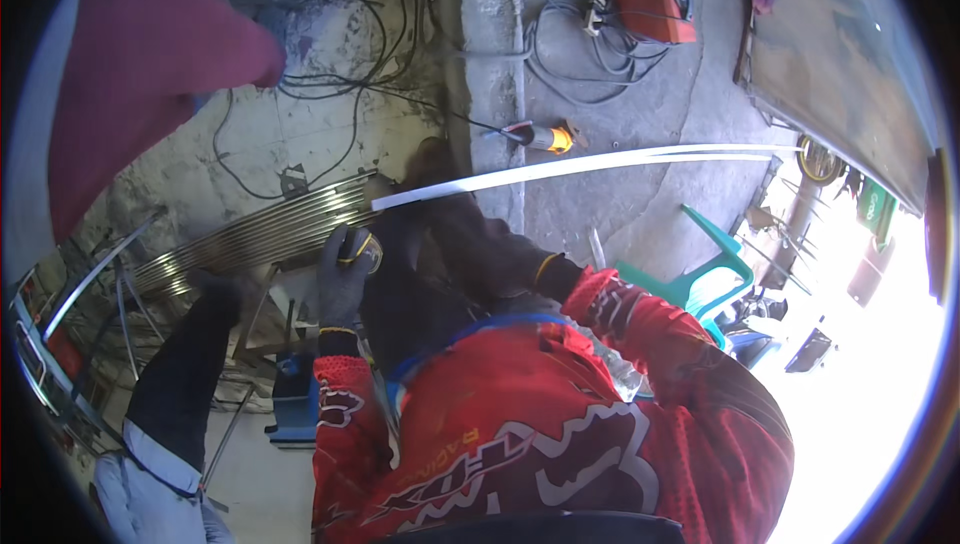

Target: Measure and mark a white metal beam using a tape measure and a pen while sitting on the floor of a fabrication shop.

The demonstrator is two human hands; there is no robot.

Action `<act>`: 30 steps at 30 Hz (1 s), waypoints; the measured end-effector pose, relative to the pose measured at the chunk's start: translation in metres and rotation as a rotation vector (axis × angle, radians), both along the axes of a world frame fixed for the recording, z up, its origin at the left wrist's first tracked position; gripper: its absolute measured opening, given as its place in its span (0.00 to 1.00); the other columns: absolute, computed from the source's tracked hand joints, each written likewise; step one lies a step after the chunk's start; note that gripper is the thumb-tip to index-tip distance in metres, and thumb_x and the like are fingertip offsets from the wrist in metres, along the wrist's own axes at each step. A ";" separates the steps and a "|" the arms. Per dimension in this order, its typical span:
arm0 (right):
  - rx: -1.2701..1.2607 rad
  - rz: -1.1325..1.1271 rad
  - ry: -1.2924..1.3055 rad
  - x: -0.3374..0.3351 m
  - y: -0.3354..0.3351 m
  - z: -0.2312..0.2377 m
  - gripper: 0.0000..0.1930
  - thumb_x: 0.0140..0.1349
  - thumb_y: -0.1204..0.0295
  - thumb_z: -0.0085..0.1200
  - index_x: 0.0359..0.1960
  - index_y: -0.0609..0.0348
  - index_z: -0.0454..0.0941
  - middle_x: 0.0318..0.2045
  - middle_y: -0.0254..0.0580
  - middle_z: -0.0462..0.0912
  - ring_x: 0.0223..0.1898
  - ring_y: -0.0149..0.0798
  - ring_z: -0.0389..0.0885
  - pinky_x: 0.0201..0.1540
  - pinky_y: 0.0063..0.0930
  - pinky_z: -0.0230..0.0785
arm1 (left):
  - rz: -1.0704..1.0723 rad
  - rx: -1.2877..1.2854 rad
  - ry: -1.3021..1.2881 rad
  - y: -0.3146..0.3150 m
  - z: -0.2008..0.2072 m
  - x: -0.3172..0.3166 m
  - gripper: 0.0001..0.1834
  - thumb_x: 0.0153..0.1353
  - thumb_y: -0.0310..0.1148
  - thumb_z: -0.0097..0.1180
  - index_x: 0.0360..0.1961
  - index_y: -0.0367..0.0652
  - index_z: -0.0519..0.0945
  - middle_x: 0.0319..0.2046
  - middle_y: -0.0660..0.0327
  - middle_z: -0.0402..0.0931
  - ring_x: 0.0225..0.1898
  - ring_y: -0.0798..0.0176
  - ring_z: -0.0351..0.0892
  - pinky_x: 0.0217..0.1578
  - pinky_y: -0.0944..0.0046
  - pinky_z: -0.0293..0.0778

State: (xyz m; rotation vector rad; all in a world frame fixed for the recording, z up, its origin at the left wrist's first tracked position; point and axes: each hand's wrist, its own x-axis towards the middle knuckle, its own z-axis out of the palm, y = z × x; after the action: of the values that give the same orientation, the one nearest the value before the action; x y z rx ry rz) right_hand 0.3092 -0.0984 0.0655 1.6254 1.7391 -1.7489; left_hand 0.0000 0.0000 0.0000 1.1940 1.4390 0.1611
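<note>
— Firstly, pipes (272,231)?
— Left, beside left hand (343,286): fingers curled, grasp unclear. Right hand (492,256): blurred, can't say.
— Strip (500,180)?
— Running far right; swung farther, could knock the power tool (546,138).

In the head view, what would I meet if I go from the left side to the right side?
Maroon garment, gloved left hand, gloved right hand, green plastic chair, wheel-like round thing.

Daylight glare whites out the lower-right edge of the grey concrete floor (700,94); long shiny metal tubes (262,230) glint; fisheye corners darken.
</note>
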 end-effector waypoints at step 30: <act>0.949 -0.173 0.156 -0.005 -0.080 -0.229 0.20 0.58 0.70 0.57 0.54 0.60 0.78 0.49 0.54 0.81 0.53 0.59 0.79 0.56 0.46 0.73 | 0.520 0.495 -0.630 -0.031 -0.123 0.068 0.30 0.62 0.28 0.62 0.66 0.35 0.71 0.58 0.54 0.77 0.58 0.59 0.77 0.57 0.61 0.76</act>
State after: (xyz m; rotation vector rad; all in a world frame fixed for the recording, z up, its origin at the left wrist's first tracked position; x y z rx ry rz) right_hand 0.3044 -0.1785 -0.1635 2.0163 2.8402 -1.1477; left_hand 0.0682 -0.0305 -0.1227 0.9862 1.1300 1.2011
